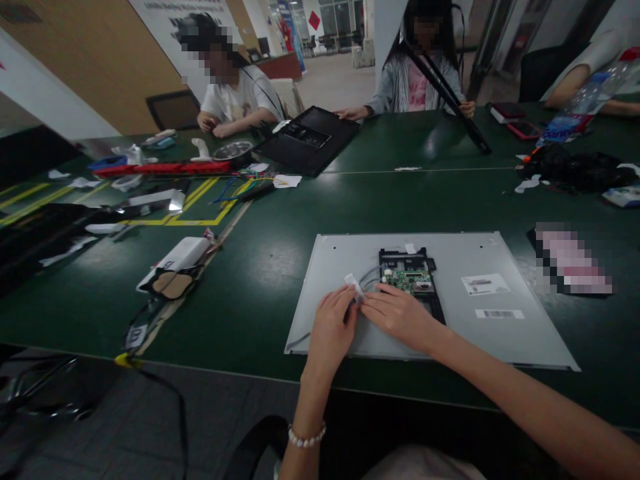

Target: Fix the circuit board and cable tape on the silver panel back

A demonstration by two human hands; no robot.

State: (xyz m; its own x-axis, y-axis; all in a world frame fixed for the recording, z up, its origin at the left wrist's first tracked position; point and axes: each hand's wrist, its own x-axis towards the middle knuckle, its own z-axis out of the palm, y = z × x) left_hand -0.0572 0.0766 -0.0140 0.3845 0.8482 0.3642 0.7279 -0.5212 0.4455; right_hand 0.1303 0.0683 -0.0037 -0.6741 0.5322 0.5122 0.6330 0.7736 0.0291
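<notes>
Green tabletop [260, 267], lower centre of frame: the left hand [333, 327] pinches a white tab [353, 283] over a grey metal panel [480, 320], the right hand [400, 313] flat beside it, fingertips meeting. Just beyond lies a circuit board [410, 277]; a person in a white shirt [240, 100] sits opposite, upper left.

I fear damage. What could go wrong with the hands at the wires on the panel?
The left hand pinches a white piece, the right hand flat beside it; a hard pull might tear the wires off the circuit board. The panel lies near the table edge and could slide off.
</notes>
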